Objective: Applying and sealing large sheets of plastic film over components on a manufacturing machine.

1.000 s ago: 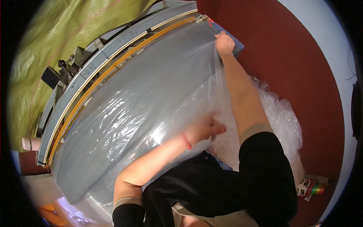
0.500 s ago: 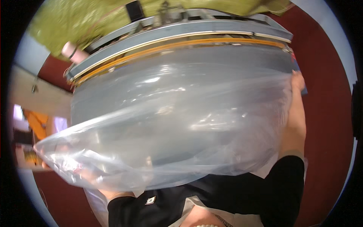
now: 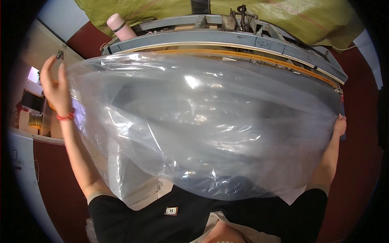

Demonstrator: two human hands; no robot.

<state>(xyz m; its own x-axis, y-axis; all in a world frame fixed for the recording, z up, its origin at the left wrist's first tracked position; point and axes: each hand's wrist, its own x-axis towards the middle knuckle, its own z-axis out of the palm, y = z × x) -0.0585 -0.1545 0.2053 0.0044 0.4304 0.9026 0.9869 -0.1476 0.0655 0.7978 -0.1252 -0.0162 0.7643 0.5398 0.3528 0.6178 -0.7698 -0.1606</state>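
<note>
Your left hand [image 3: 54,87] is raised at the far left with fingers spread and loose; it sits right at the edge of the clear plastic sheet [image 3: 202,125], but you cannot tell whether it really has hold of the film. Your right hand [image 3: 339,124] is pinched shut on the sheet's far right edge. The sheet billows in a wide dome between your arms, over the grey worktop [image 3: 227,38] with its orange strip.

The risk, as it looks, is the left side: with that hand open, the film could slide away and collapse toward your chest, or bunch and wrinkle. Pull too hard from the right and thin plastic like this may stretch or tear at the pinch.

Beyond the worktop's far edge stand a pink bottle [image 3: 118,25] and a dark metal clamp fitting [image 3: 242,12]; the film could snag on either. A yellow-green tarp [image 3: 283,16] hangs behind. The ballooned sheet itself hides most of the worktop from you.
</note>
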